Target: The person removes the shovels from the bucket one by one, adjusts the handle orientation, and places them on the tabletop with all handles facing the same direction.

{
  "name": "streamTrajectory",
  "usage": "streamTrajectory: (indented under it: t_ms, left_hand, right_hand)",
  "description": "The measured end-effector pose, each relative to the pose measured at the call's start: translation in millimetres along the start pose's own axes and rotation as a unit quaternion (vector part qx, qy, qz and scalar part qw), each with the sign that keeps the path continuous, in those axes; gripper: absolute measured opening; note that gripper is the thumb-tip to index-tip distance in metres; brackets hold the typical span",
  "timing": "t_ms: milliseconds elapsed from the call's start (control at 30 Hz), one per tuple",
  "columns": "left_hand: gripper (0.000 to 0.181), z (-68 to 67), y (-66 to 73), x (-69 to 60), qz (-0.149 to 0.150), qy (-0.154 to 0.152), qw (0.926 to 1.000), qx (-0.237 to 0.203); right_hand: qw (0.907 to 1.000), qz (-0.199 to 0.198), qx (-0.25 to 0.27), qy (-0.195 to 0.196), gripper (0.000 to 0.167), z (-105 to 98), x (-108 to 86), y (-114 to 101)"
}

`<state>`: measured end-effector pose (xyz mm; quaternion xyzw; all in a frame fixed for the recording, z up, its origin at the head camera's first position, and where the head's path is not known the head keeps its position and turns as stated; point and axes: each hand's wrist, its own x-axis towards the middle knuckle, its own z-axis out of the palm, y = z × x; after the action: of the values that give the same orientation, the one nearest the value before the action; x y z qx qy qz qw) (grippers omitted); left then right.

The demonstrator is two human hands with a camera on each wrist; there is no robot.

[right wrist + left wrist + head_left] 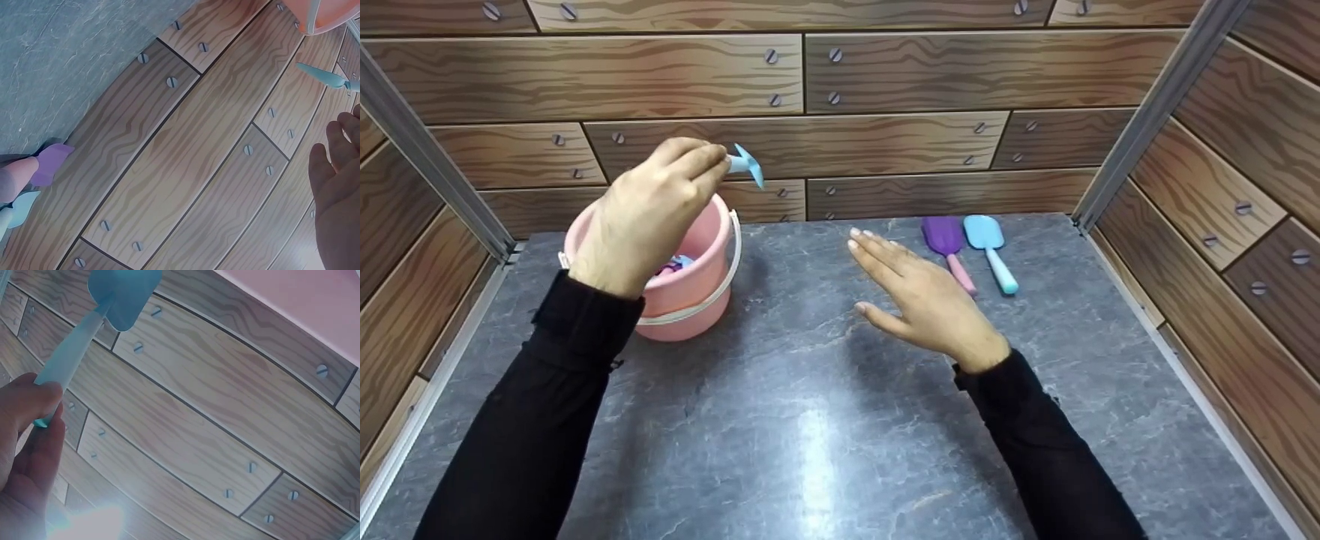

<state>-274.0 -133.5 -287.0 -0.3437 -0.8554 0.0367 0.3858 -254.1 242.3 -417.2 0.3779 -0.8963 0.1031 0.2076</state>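
My left hand [649, 206] is raised above the pink bucket [679, 289]. Its fingers pinch the pale handle of a light blue toy shovel [746, 164], near the teal end. The left wrist view shows the thumb pressed on that handle and the blue shovel blade [124, 295] pointing away. Inside the bucket lie small purple and blue things [679, 264], partly hidden by the left wrist. My right hand [926, 296] hovers over the table with straight fingers and holds nothing. Beyond it lie a purple shovel [943, 234] with a pink handle and another light blue shovel [986, 234].
A grey marbled table [780, 450] forms the floor of the workspace. Wood-patterned panels [900, 71] enclose it at the back and both sides, with metal corner posts [1155, 105]. The bucket's white handle [735, 255] hangs down over its front right side.
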Motion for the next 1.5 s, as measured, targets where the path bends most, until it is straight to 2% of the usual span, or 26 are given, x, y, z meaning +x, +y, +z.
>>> streamTrajectory:
  t_ms: [333,600,800,1067,1267,1500]
  left_hand:
    - [0.027,9.8,13.7,-3.1,0.040,0.042,0.9975,0.040]
    - [0.026,14.4,25.4,-7.9,0.036,0.040,0.9985,0.007]
    - [0.023,21.2,31.9,-10.9,0.047,0.059,0.9971,0.010]
    - [0.024,28.5,42.8,-15.8,0.060,0.059,0.9963,-0.016]
    - [0.027,35.4,54.4,-19.9,0.072,0.056,0.9957,-0.019]
    - [0.025,43.8,67.6,-21.7,0.081,0.073,0.9939,-0.014]
  right_hand:
    - [1.0000,0.000,-0.002,0.003,0.079,-1.4,-0.5,2.2]
    - [0.9999,0.001,-0.006,0.010,0.079,-3.5,-0.8,2.0]
    - [0.9999,0.001,-0.006,0.014,0.079,-4.6,-0.7,2.2]
    - [0.9997,-0.001,-0.007,0.022,0.078,-5.6,-1.0,2.9]
    - [0.9994,-0.007,-0.009,0.033,0.077,-4.5,-0.8,2.9]
    - [0.9983,-0.014,-0.013,0.055,0.074,-3.2,0.4,3.2]
